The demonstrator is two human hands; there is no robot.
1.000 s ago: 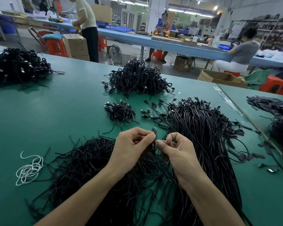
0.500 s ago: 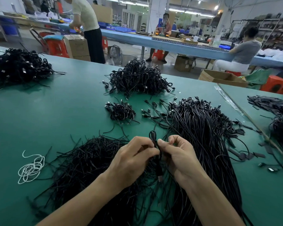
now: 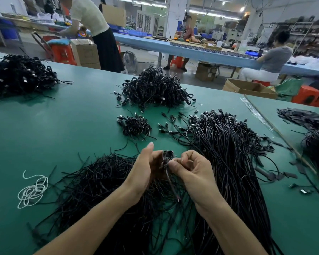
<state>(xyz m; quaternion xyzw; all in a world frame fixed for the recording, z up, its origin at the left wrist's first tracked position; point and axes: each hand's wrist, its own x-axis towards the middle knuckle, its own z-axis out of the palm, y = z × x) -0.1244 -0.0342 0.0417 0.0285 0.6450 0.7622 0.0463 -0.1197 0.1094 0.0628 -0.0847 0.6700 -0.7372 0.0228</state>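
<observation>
- Black, thin and springy, the coiled cable (image 3: 167,157) sits just below the middle of the frame, raised off the green table (image 3: 63,129) between both hands.
- The right hand (image 3: 193,171) has its fingers curled, with thumb and forefinger pinching a strand at the coil's waist.
- The left hand (image 3: 143,169) stands against the coil's left side with one digit straight up. Its other fingers are hidden behind the coil, so I cannot tell whether they curl round it.
- The step looks like binding the loops at the waist. Wrap snugly round the middle, each turn touching the last, so the loops cannot spring open.
- Brace the loops flat from the left while the right hand winds; a slack brace would likely let the coil fan out.
- A loose tail (image 3: 170,183) hangs down over the heap of short strands (image 3: 99,190) in the lower left. Lift the coil clear so the tail does not snag them.
- The likely place for the bound coil is the small pile (image 3: 135,126) just above the hands, not the long cables (image 3: 228,162) at right.
</observation>
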